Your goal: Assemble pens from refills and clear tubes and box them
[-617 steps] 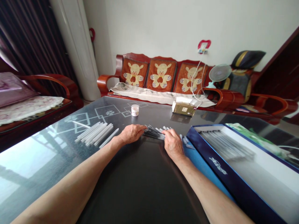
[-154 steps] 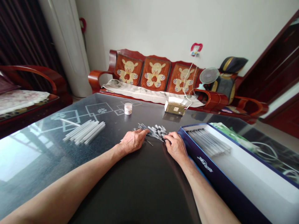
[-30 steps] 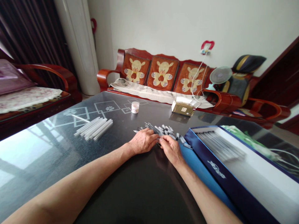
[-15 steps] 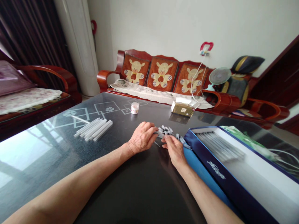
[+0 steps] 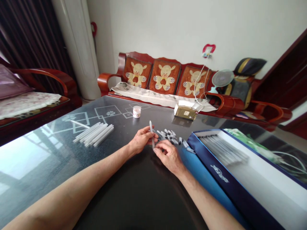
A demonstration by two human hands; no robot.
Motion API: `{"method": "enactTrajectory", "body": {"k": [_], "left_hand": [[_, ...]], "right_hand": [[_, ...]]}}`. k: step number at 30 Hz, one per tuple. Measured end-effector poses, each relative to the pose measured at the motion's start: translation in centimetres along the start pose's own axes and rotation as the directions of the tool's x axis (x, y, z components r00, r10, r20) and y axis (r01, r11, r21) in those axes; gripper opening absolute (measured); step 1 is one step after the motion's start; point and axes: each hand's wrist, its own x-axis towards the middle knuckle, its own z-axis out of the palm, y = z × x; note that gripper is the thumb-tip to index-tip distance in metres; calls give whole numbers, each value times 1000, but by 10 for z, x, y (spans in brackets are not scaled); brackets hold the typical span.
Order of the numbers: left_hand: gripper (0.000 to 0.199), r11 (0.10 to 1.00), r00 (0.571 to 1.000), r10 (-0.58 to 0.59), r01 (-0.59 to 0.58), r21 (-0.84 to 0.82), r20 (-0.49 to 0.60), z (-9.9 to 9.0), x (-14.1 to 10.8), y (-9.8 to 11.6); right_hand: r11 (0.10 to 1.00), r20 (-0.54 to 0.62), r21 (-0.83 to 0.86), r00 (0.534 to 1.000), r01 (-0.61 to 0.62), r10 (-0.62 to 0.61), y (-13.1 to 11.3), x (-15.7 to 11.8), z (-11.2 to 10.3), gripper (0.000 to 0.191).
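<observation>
While pinched, clear pen barrel [image 5: 151, 131]: upright, between thumb and fingers of left hand [image 5: 142, 140].
Right hand [image 5: 168, 156]: fingers loosely curled, just beside barrel's lower end.
Nearby: pile of pen parts [image 5: 168, 135], on dark tabletop [image 5: 134, 198].

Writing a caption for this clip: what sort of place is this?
Probably a home living room: a red wooden sofa with animal-print cushions, a small electric fan, and a glossy patterned table.
</observation>
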Motion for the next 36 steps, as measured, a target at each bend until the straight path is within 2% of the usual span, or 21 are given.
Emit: {"method": "enactTrajectory", "body": {"k": [2,4,5,6,8,10,12,15,19,25,29,33,36], "left_hand": [[36,993,1000,24,-23,118,-7,-2,2,1],[30,930,992,124,-110,350,-19,-7,3,0],[27,851,979,205,-170,496,-17,-10,4,-1],[26,732,955,297,-234,640,8,-13,3,-2],[26,426,886,442,-343,838,138,-18,1,-7],[29,177,828,476,-420,890,296,-21,-1,-11],[30,61,806,455,-452,890,379,-21,-4,-15],[29,20,816,450,-416,909,363,-20,-5,-16],[33,19,831,470,-347,938,298,-22,-3,-14],[36,14,849,471,-278,960,239,-28,1,-15],[32,-18,849,466,-272,962,249,-29,1,-15],[31,3,850,460,-293,956,258,-29,1,-14],[29,41,850,476,-280,959,228,-30,1,-14]], "right_hand": [[1000,-11,-7,1000,-4,4,0,0,1,20],[999,-91,-23,996,-24,22,4,1,-1,21],[998,-145,-49,989,-30,22,7,2,-3,21],[995,-197,-94,980,-30,11,12,3,-7,22],[973,-279,-230,960,-27,-40,25,6,-18,26],[930,-314,-366,945,-33,-91,39,9,-31,32],[892,-310,-449,945,-46,-107,51,11,-42,36],[858,-256,-512,960,-32,-117,63,11,-48,38],[843,-198,-538,971,4,-131,67,9,-42,37],[850,-225,-527,966,-9,-130,68,10,-40,32],[843,-234,-538,964,-19,-128,69,8,-40,30],[832,-240,-552,966,-55,-96,68,11,-41,31],[806,-198,-590,976,-50,-84,64,29,-45,29]]}}
